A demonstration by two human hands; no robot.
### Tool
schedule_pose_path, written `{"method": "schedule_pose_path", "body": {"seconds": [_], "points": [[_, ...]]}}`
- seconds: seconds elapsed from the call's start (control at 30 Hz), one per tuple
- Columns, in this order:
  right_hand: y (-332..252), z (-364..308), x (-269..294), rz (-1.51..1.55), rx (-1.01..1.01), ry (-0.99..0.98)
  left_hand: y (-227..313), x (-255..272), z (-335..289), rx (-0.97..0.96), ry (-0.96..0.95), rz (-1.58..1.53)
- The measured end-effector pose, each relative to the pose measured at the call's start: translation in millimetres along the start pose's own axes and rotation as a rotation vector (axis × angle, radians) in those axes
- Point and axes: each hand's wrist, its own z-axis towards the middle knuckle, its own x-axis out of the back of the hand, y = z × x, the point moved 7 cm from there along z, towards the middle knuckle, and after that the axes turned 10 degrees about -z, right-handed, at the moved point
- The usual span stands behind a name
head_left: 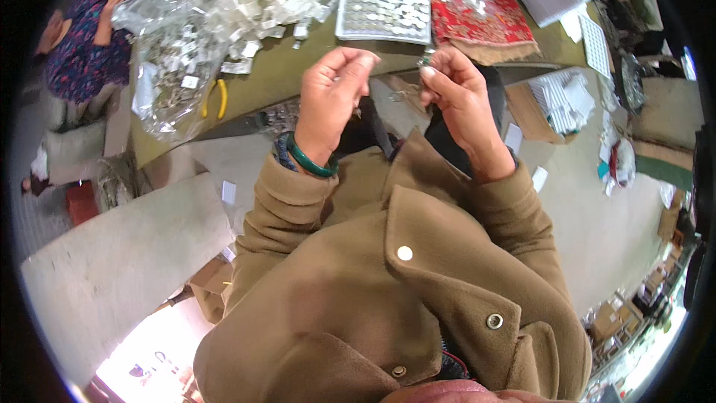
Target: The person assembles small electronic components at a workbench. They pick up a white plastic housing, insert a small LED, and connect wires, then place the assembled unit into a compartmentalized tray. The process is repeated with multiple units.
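Evidently, in the head view, the small metallic piece (pixel 426 60) sits in the right hand's pinch, off to the right of the left hand.

The right hand (pixel 459 93) grips it narrowly between thumb and forefinger, fingertips pointing up and inward; the piece is too small to tell its long axis surely, though it seems to stand roughly upright. The left hand (pixel 328 97), a gap apart at about the same height, has thumb and forefinger drawn close, pointing up and right; whether anything thin lies between them I cannot tell. Both hands are raised before the near edge of the counter (pixel 291 71), just short of the white tray (pixel 382 39) of round silvery pieces.
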Motion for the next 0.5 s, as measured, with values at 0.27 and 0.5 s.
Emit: {"method": "schedule_pose_path", "body": {"seconds": [0.27, 0.5], "points": [[13, -3, -16, -0.156, 0.029, -0.036, 66, 87, 44, -0.456, 0.356, 0.984], [18, -6, -20, -0.218, 0.004, -0.064, 47, 82, 55, -0.418, 0.467, 1.196]]}}
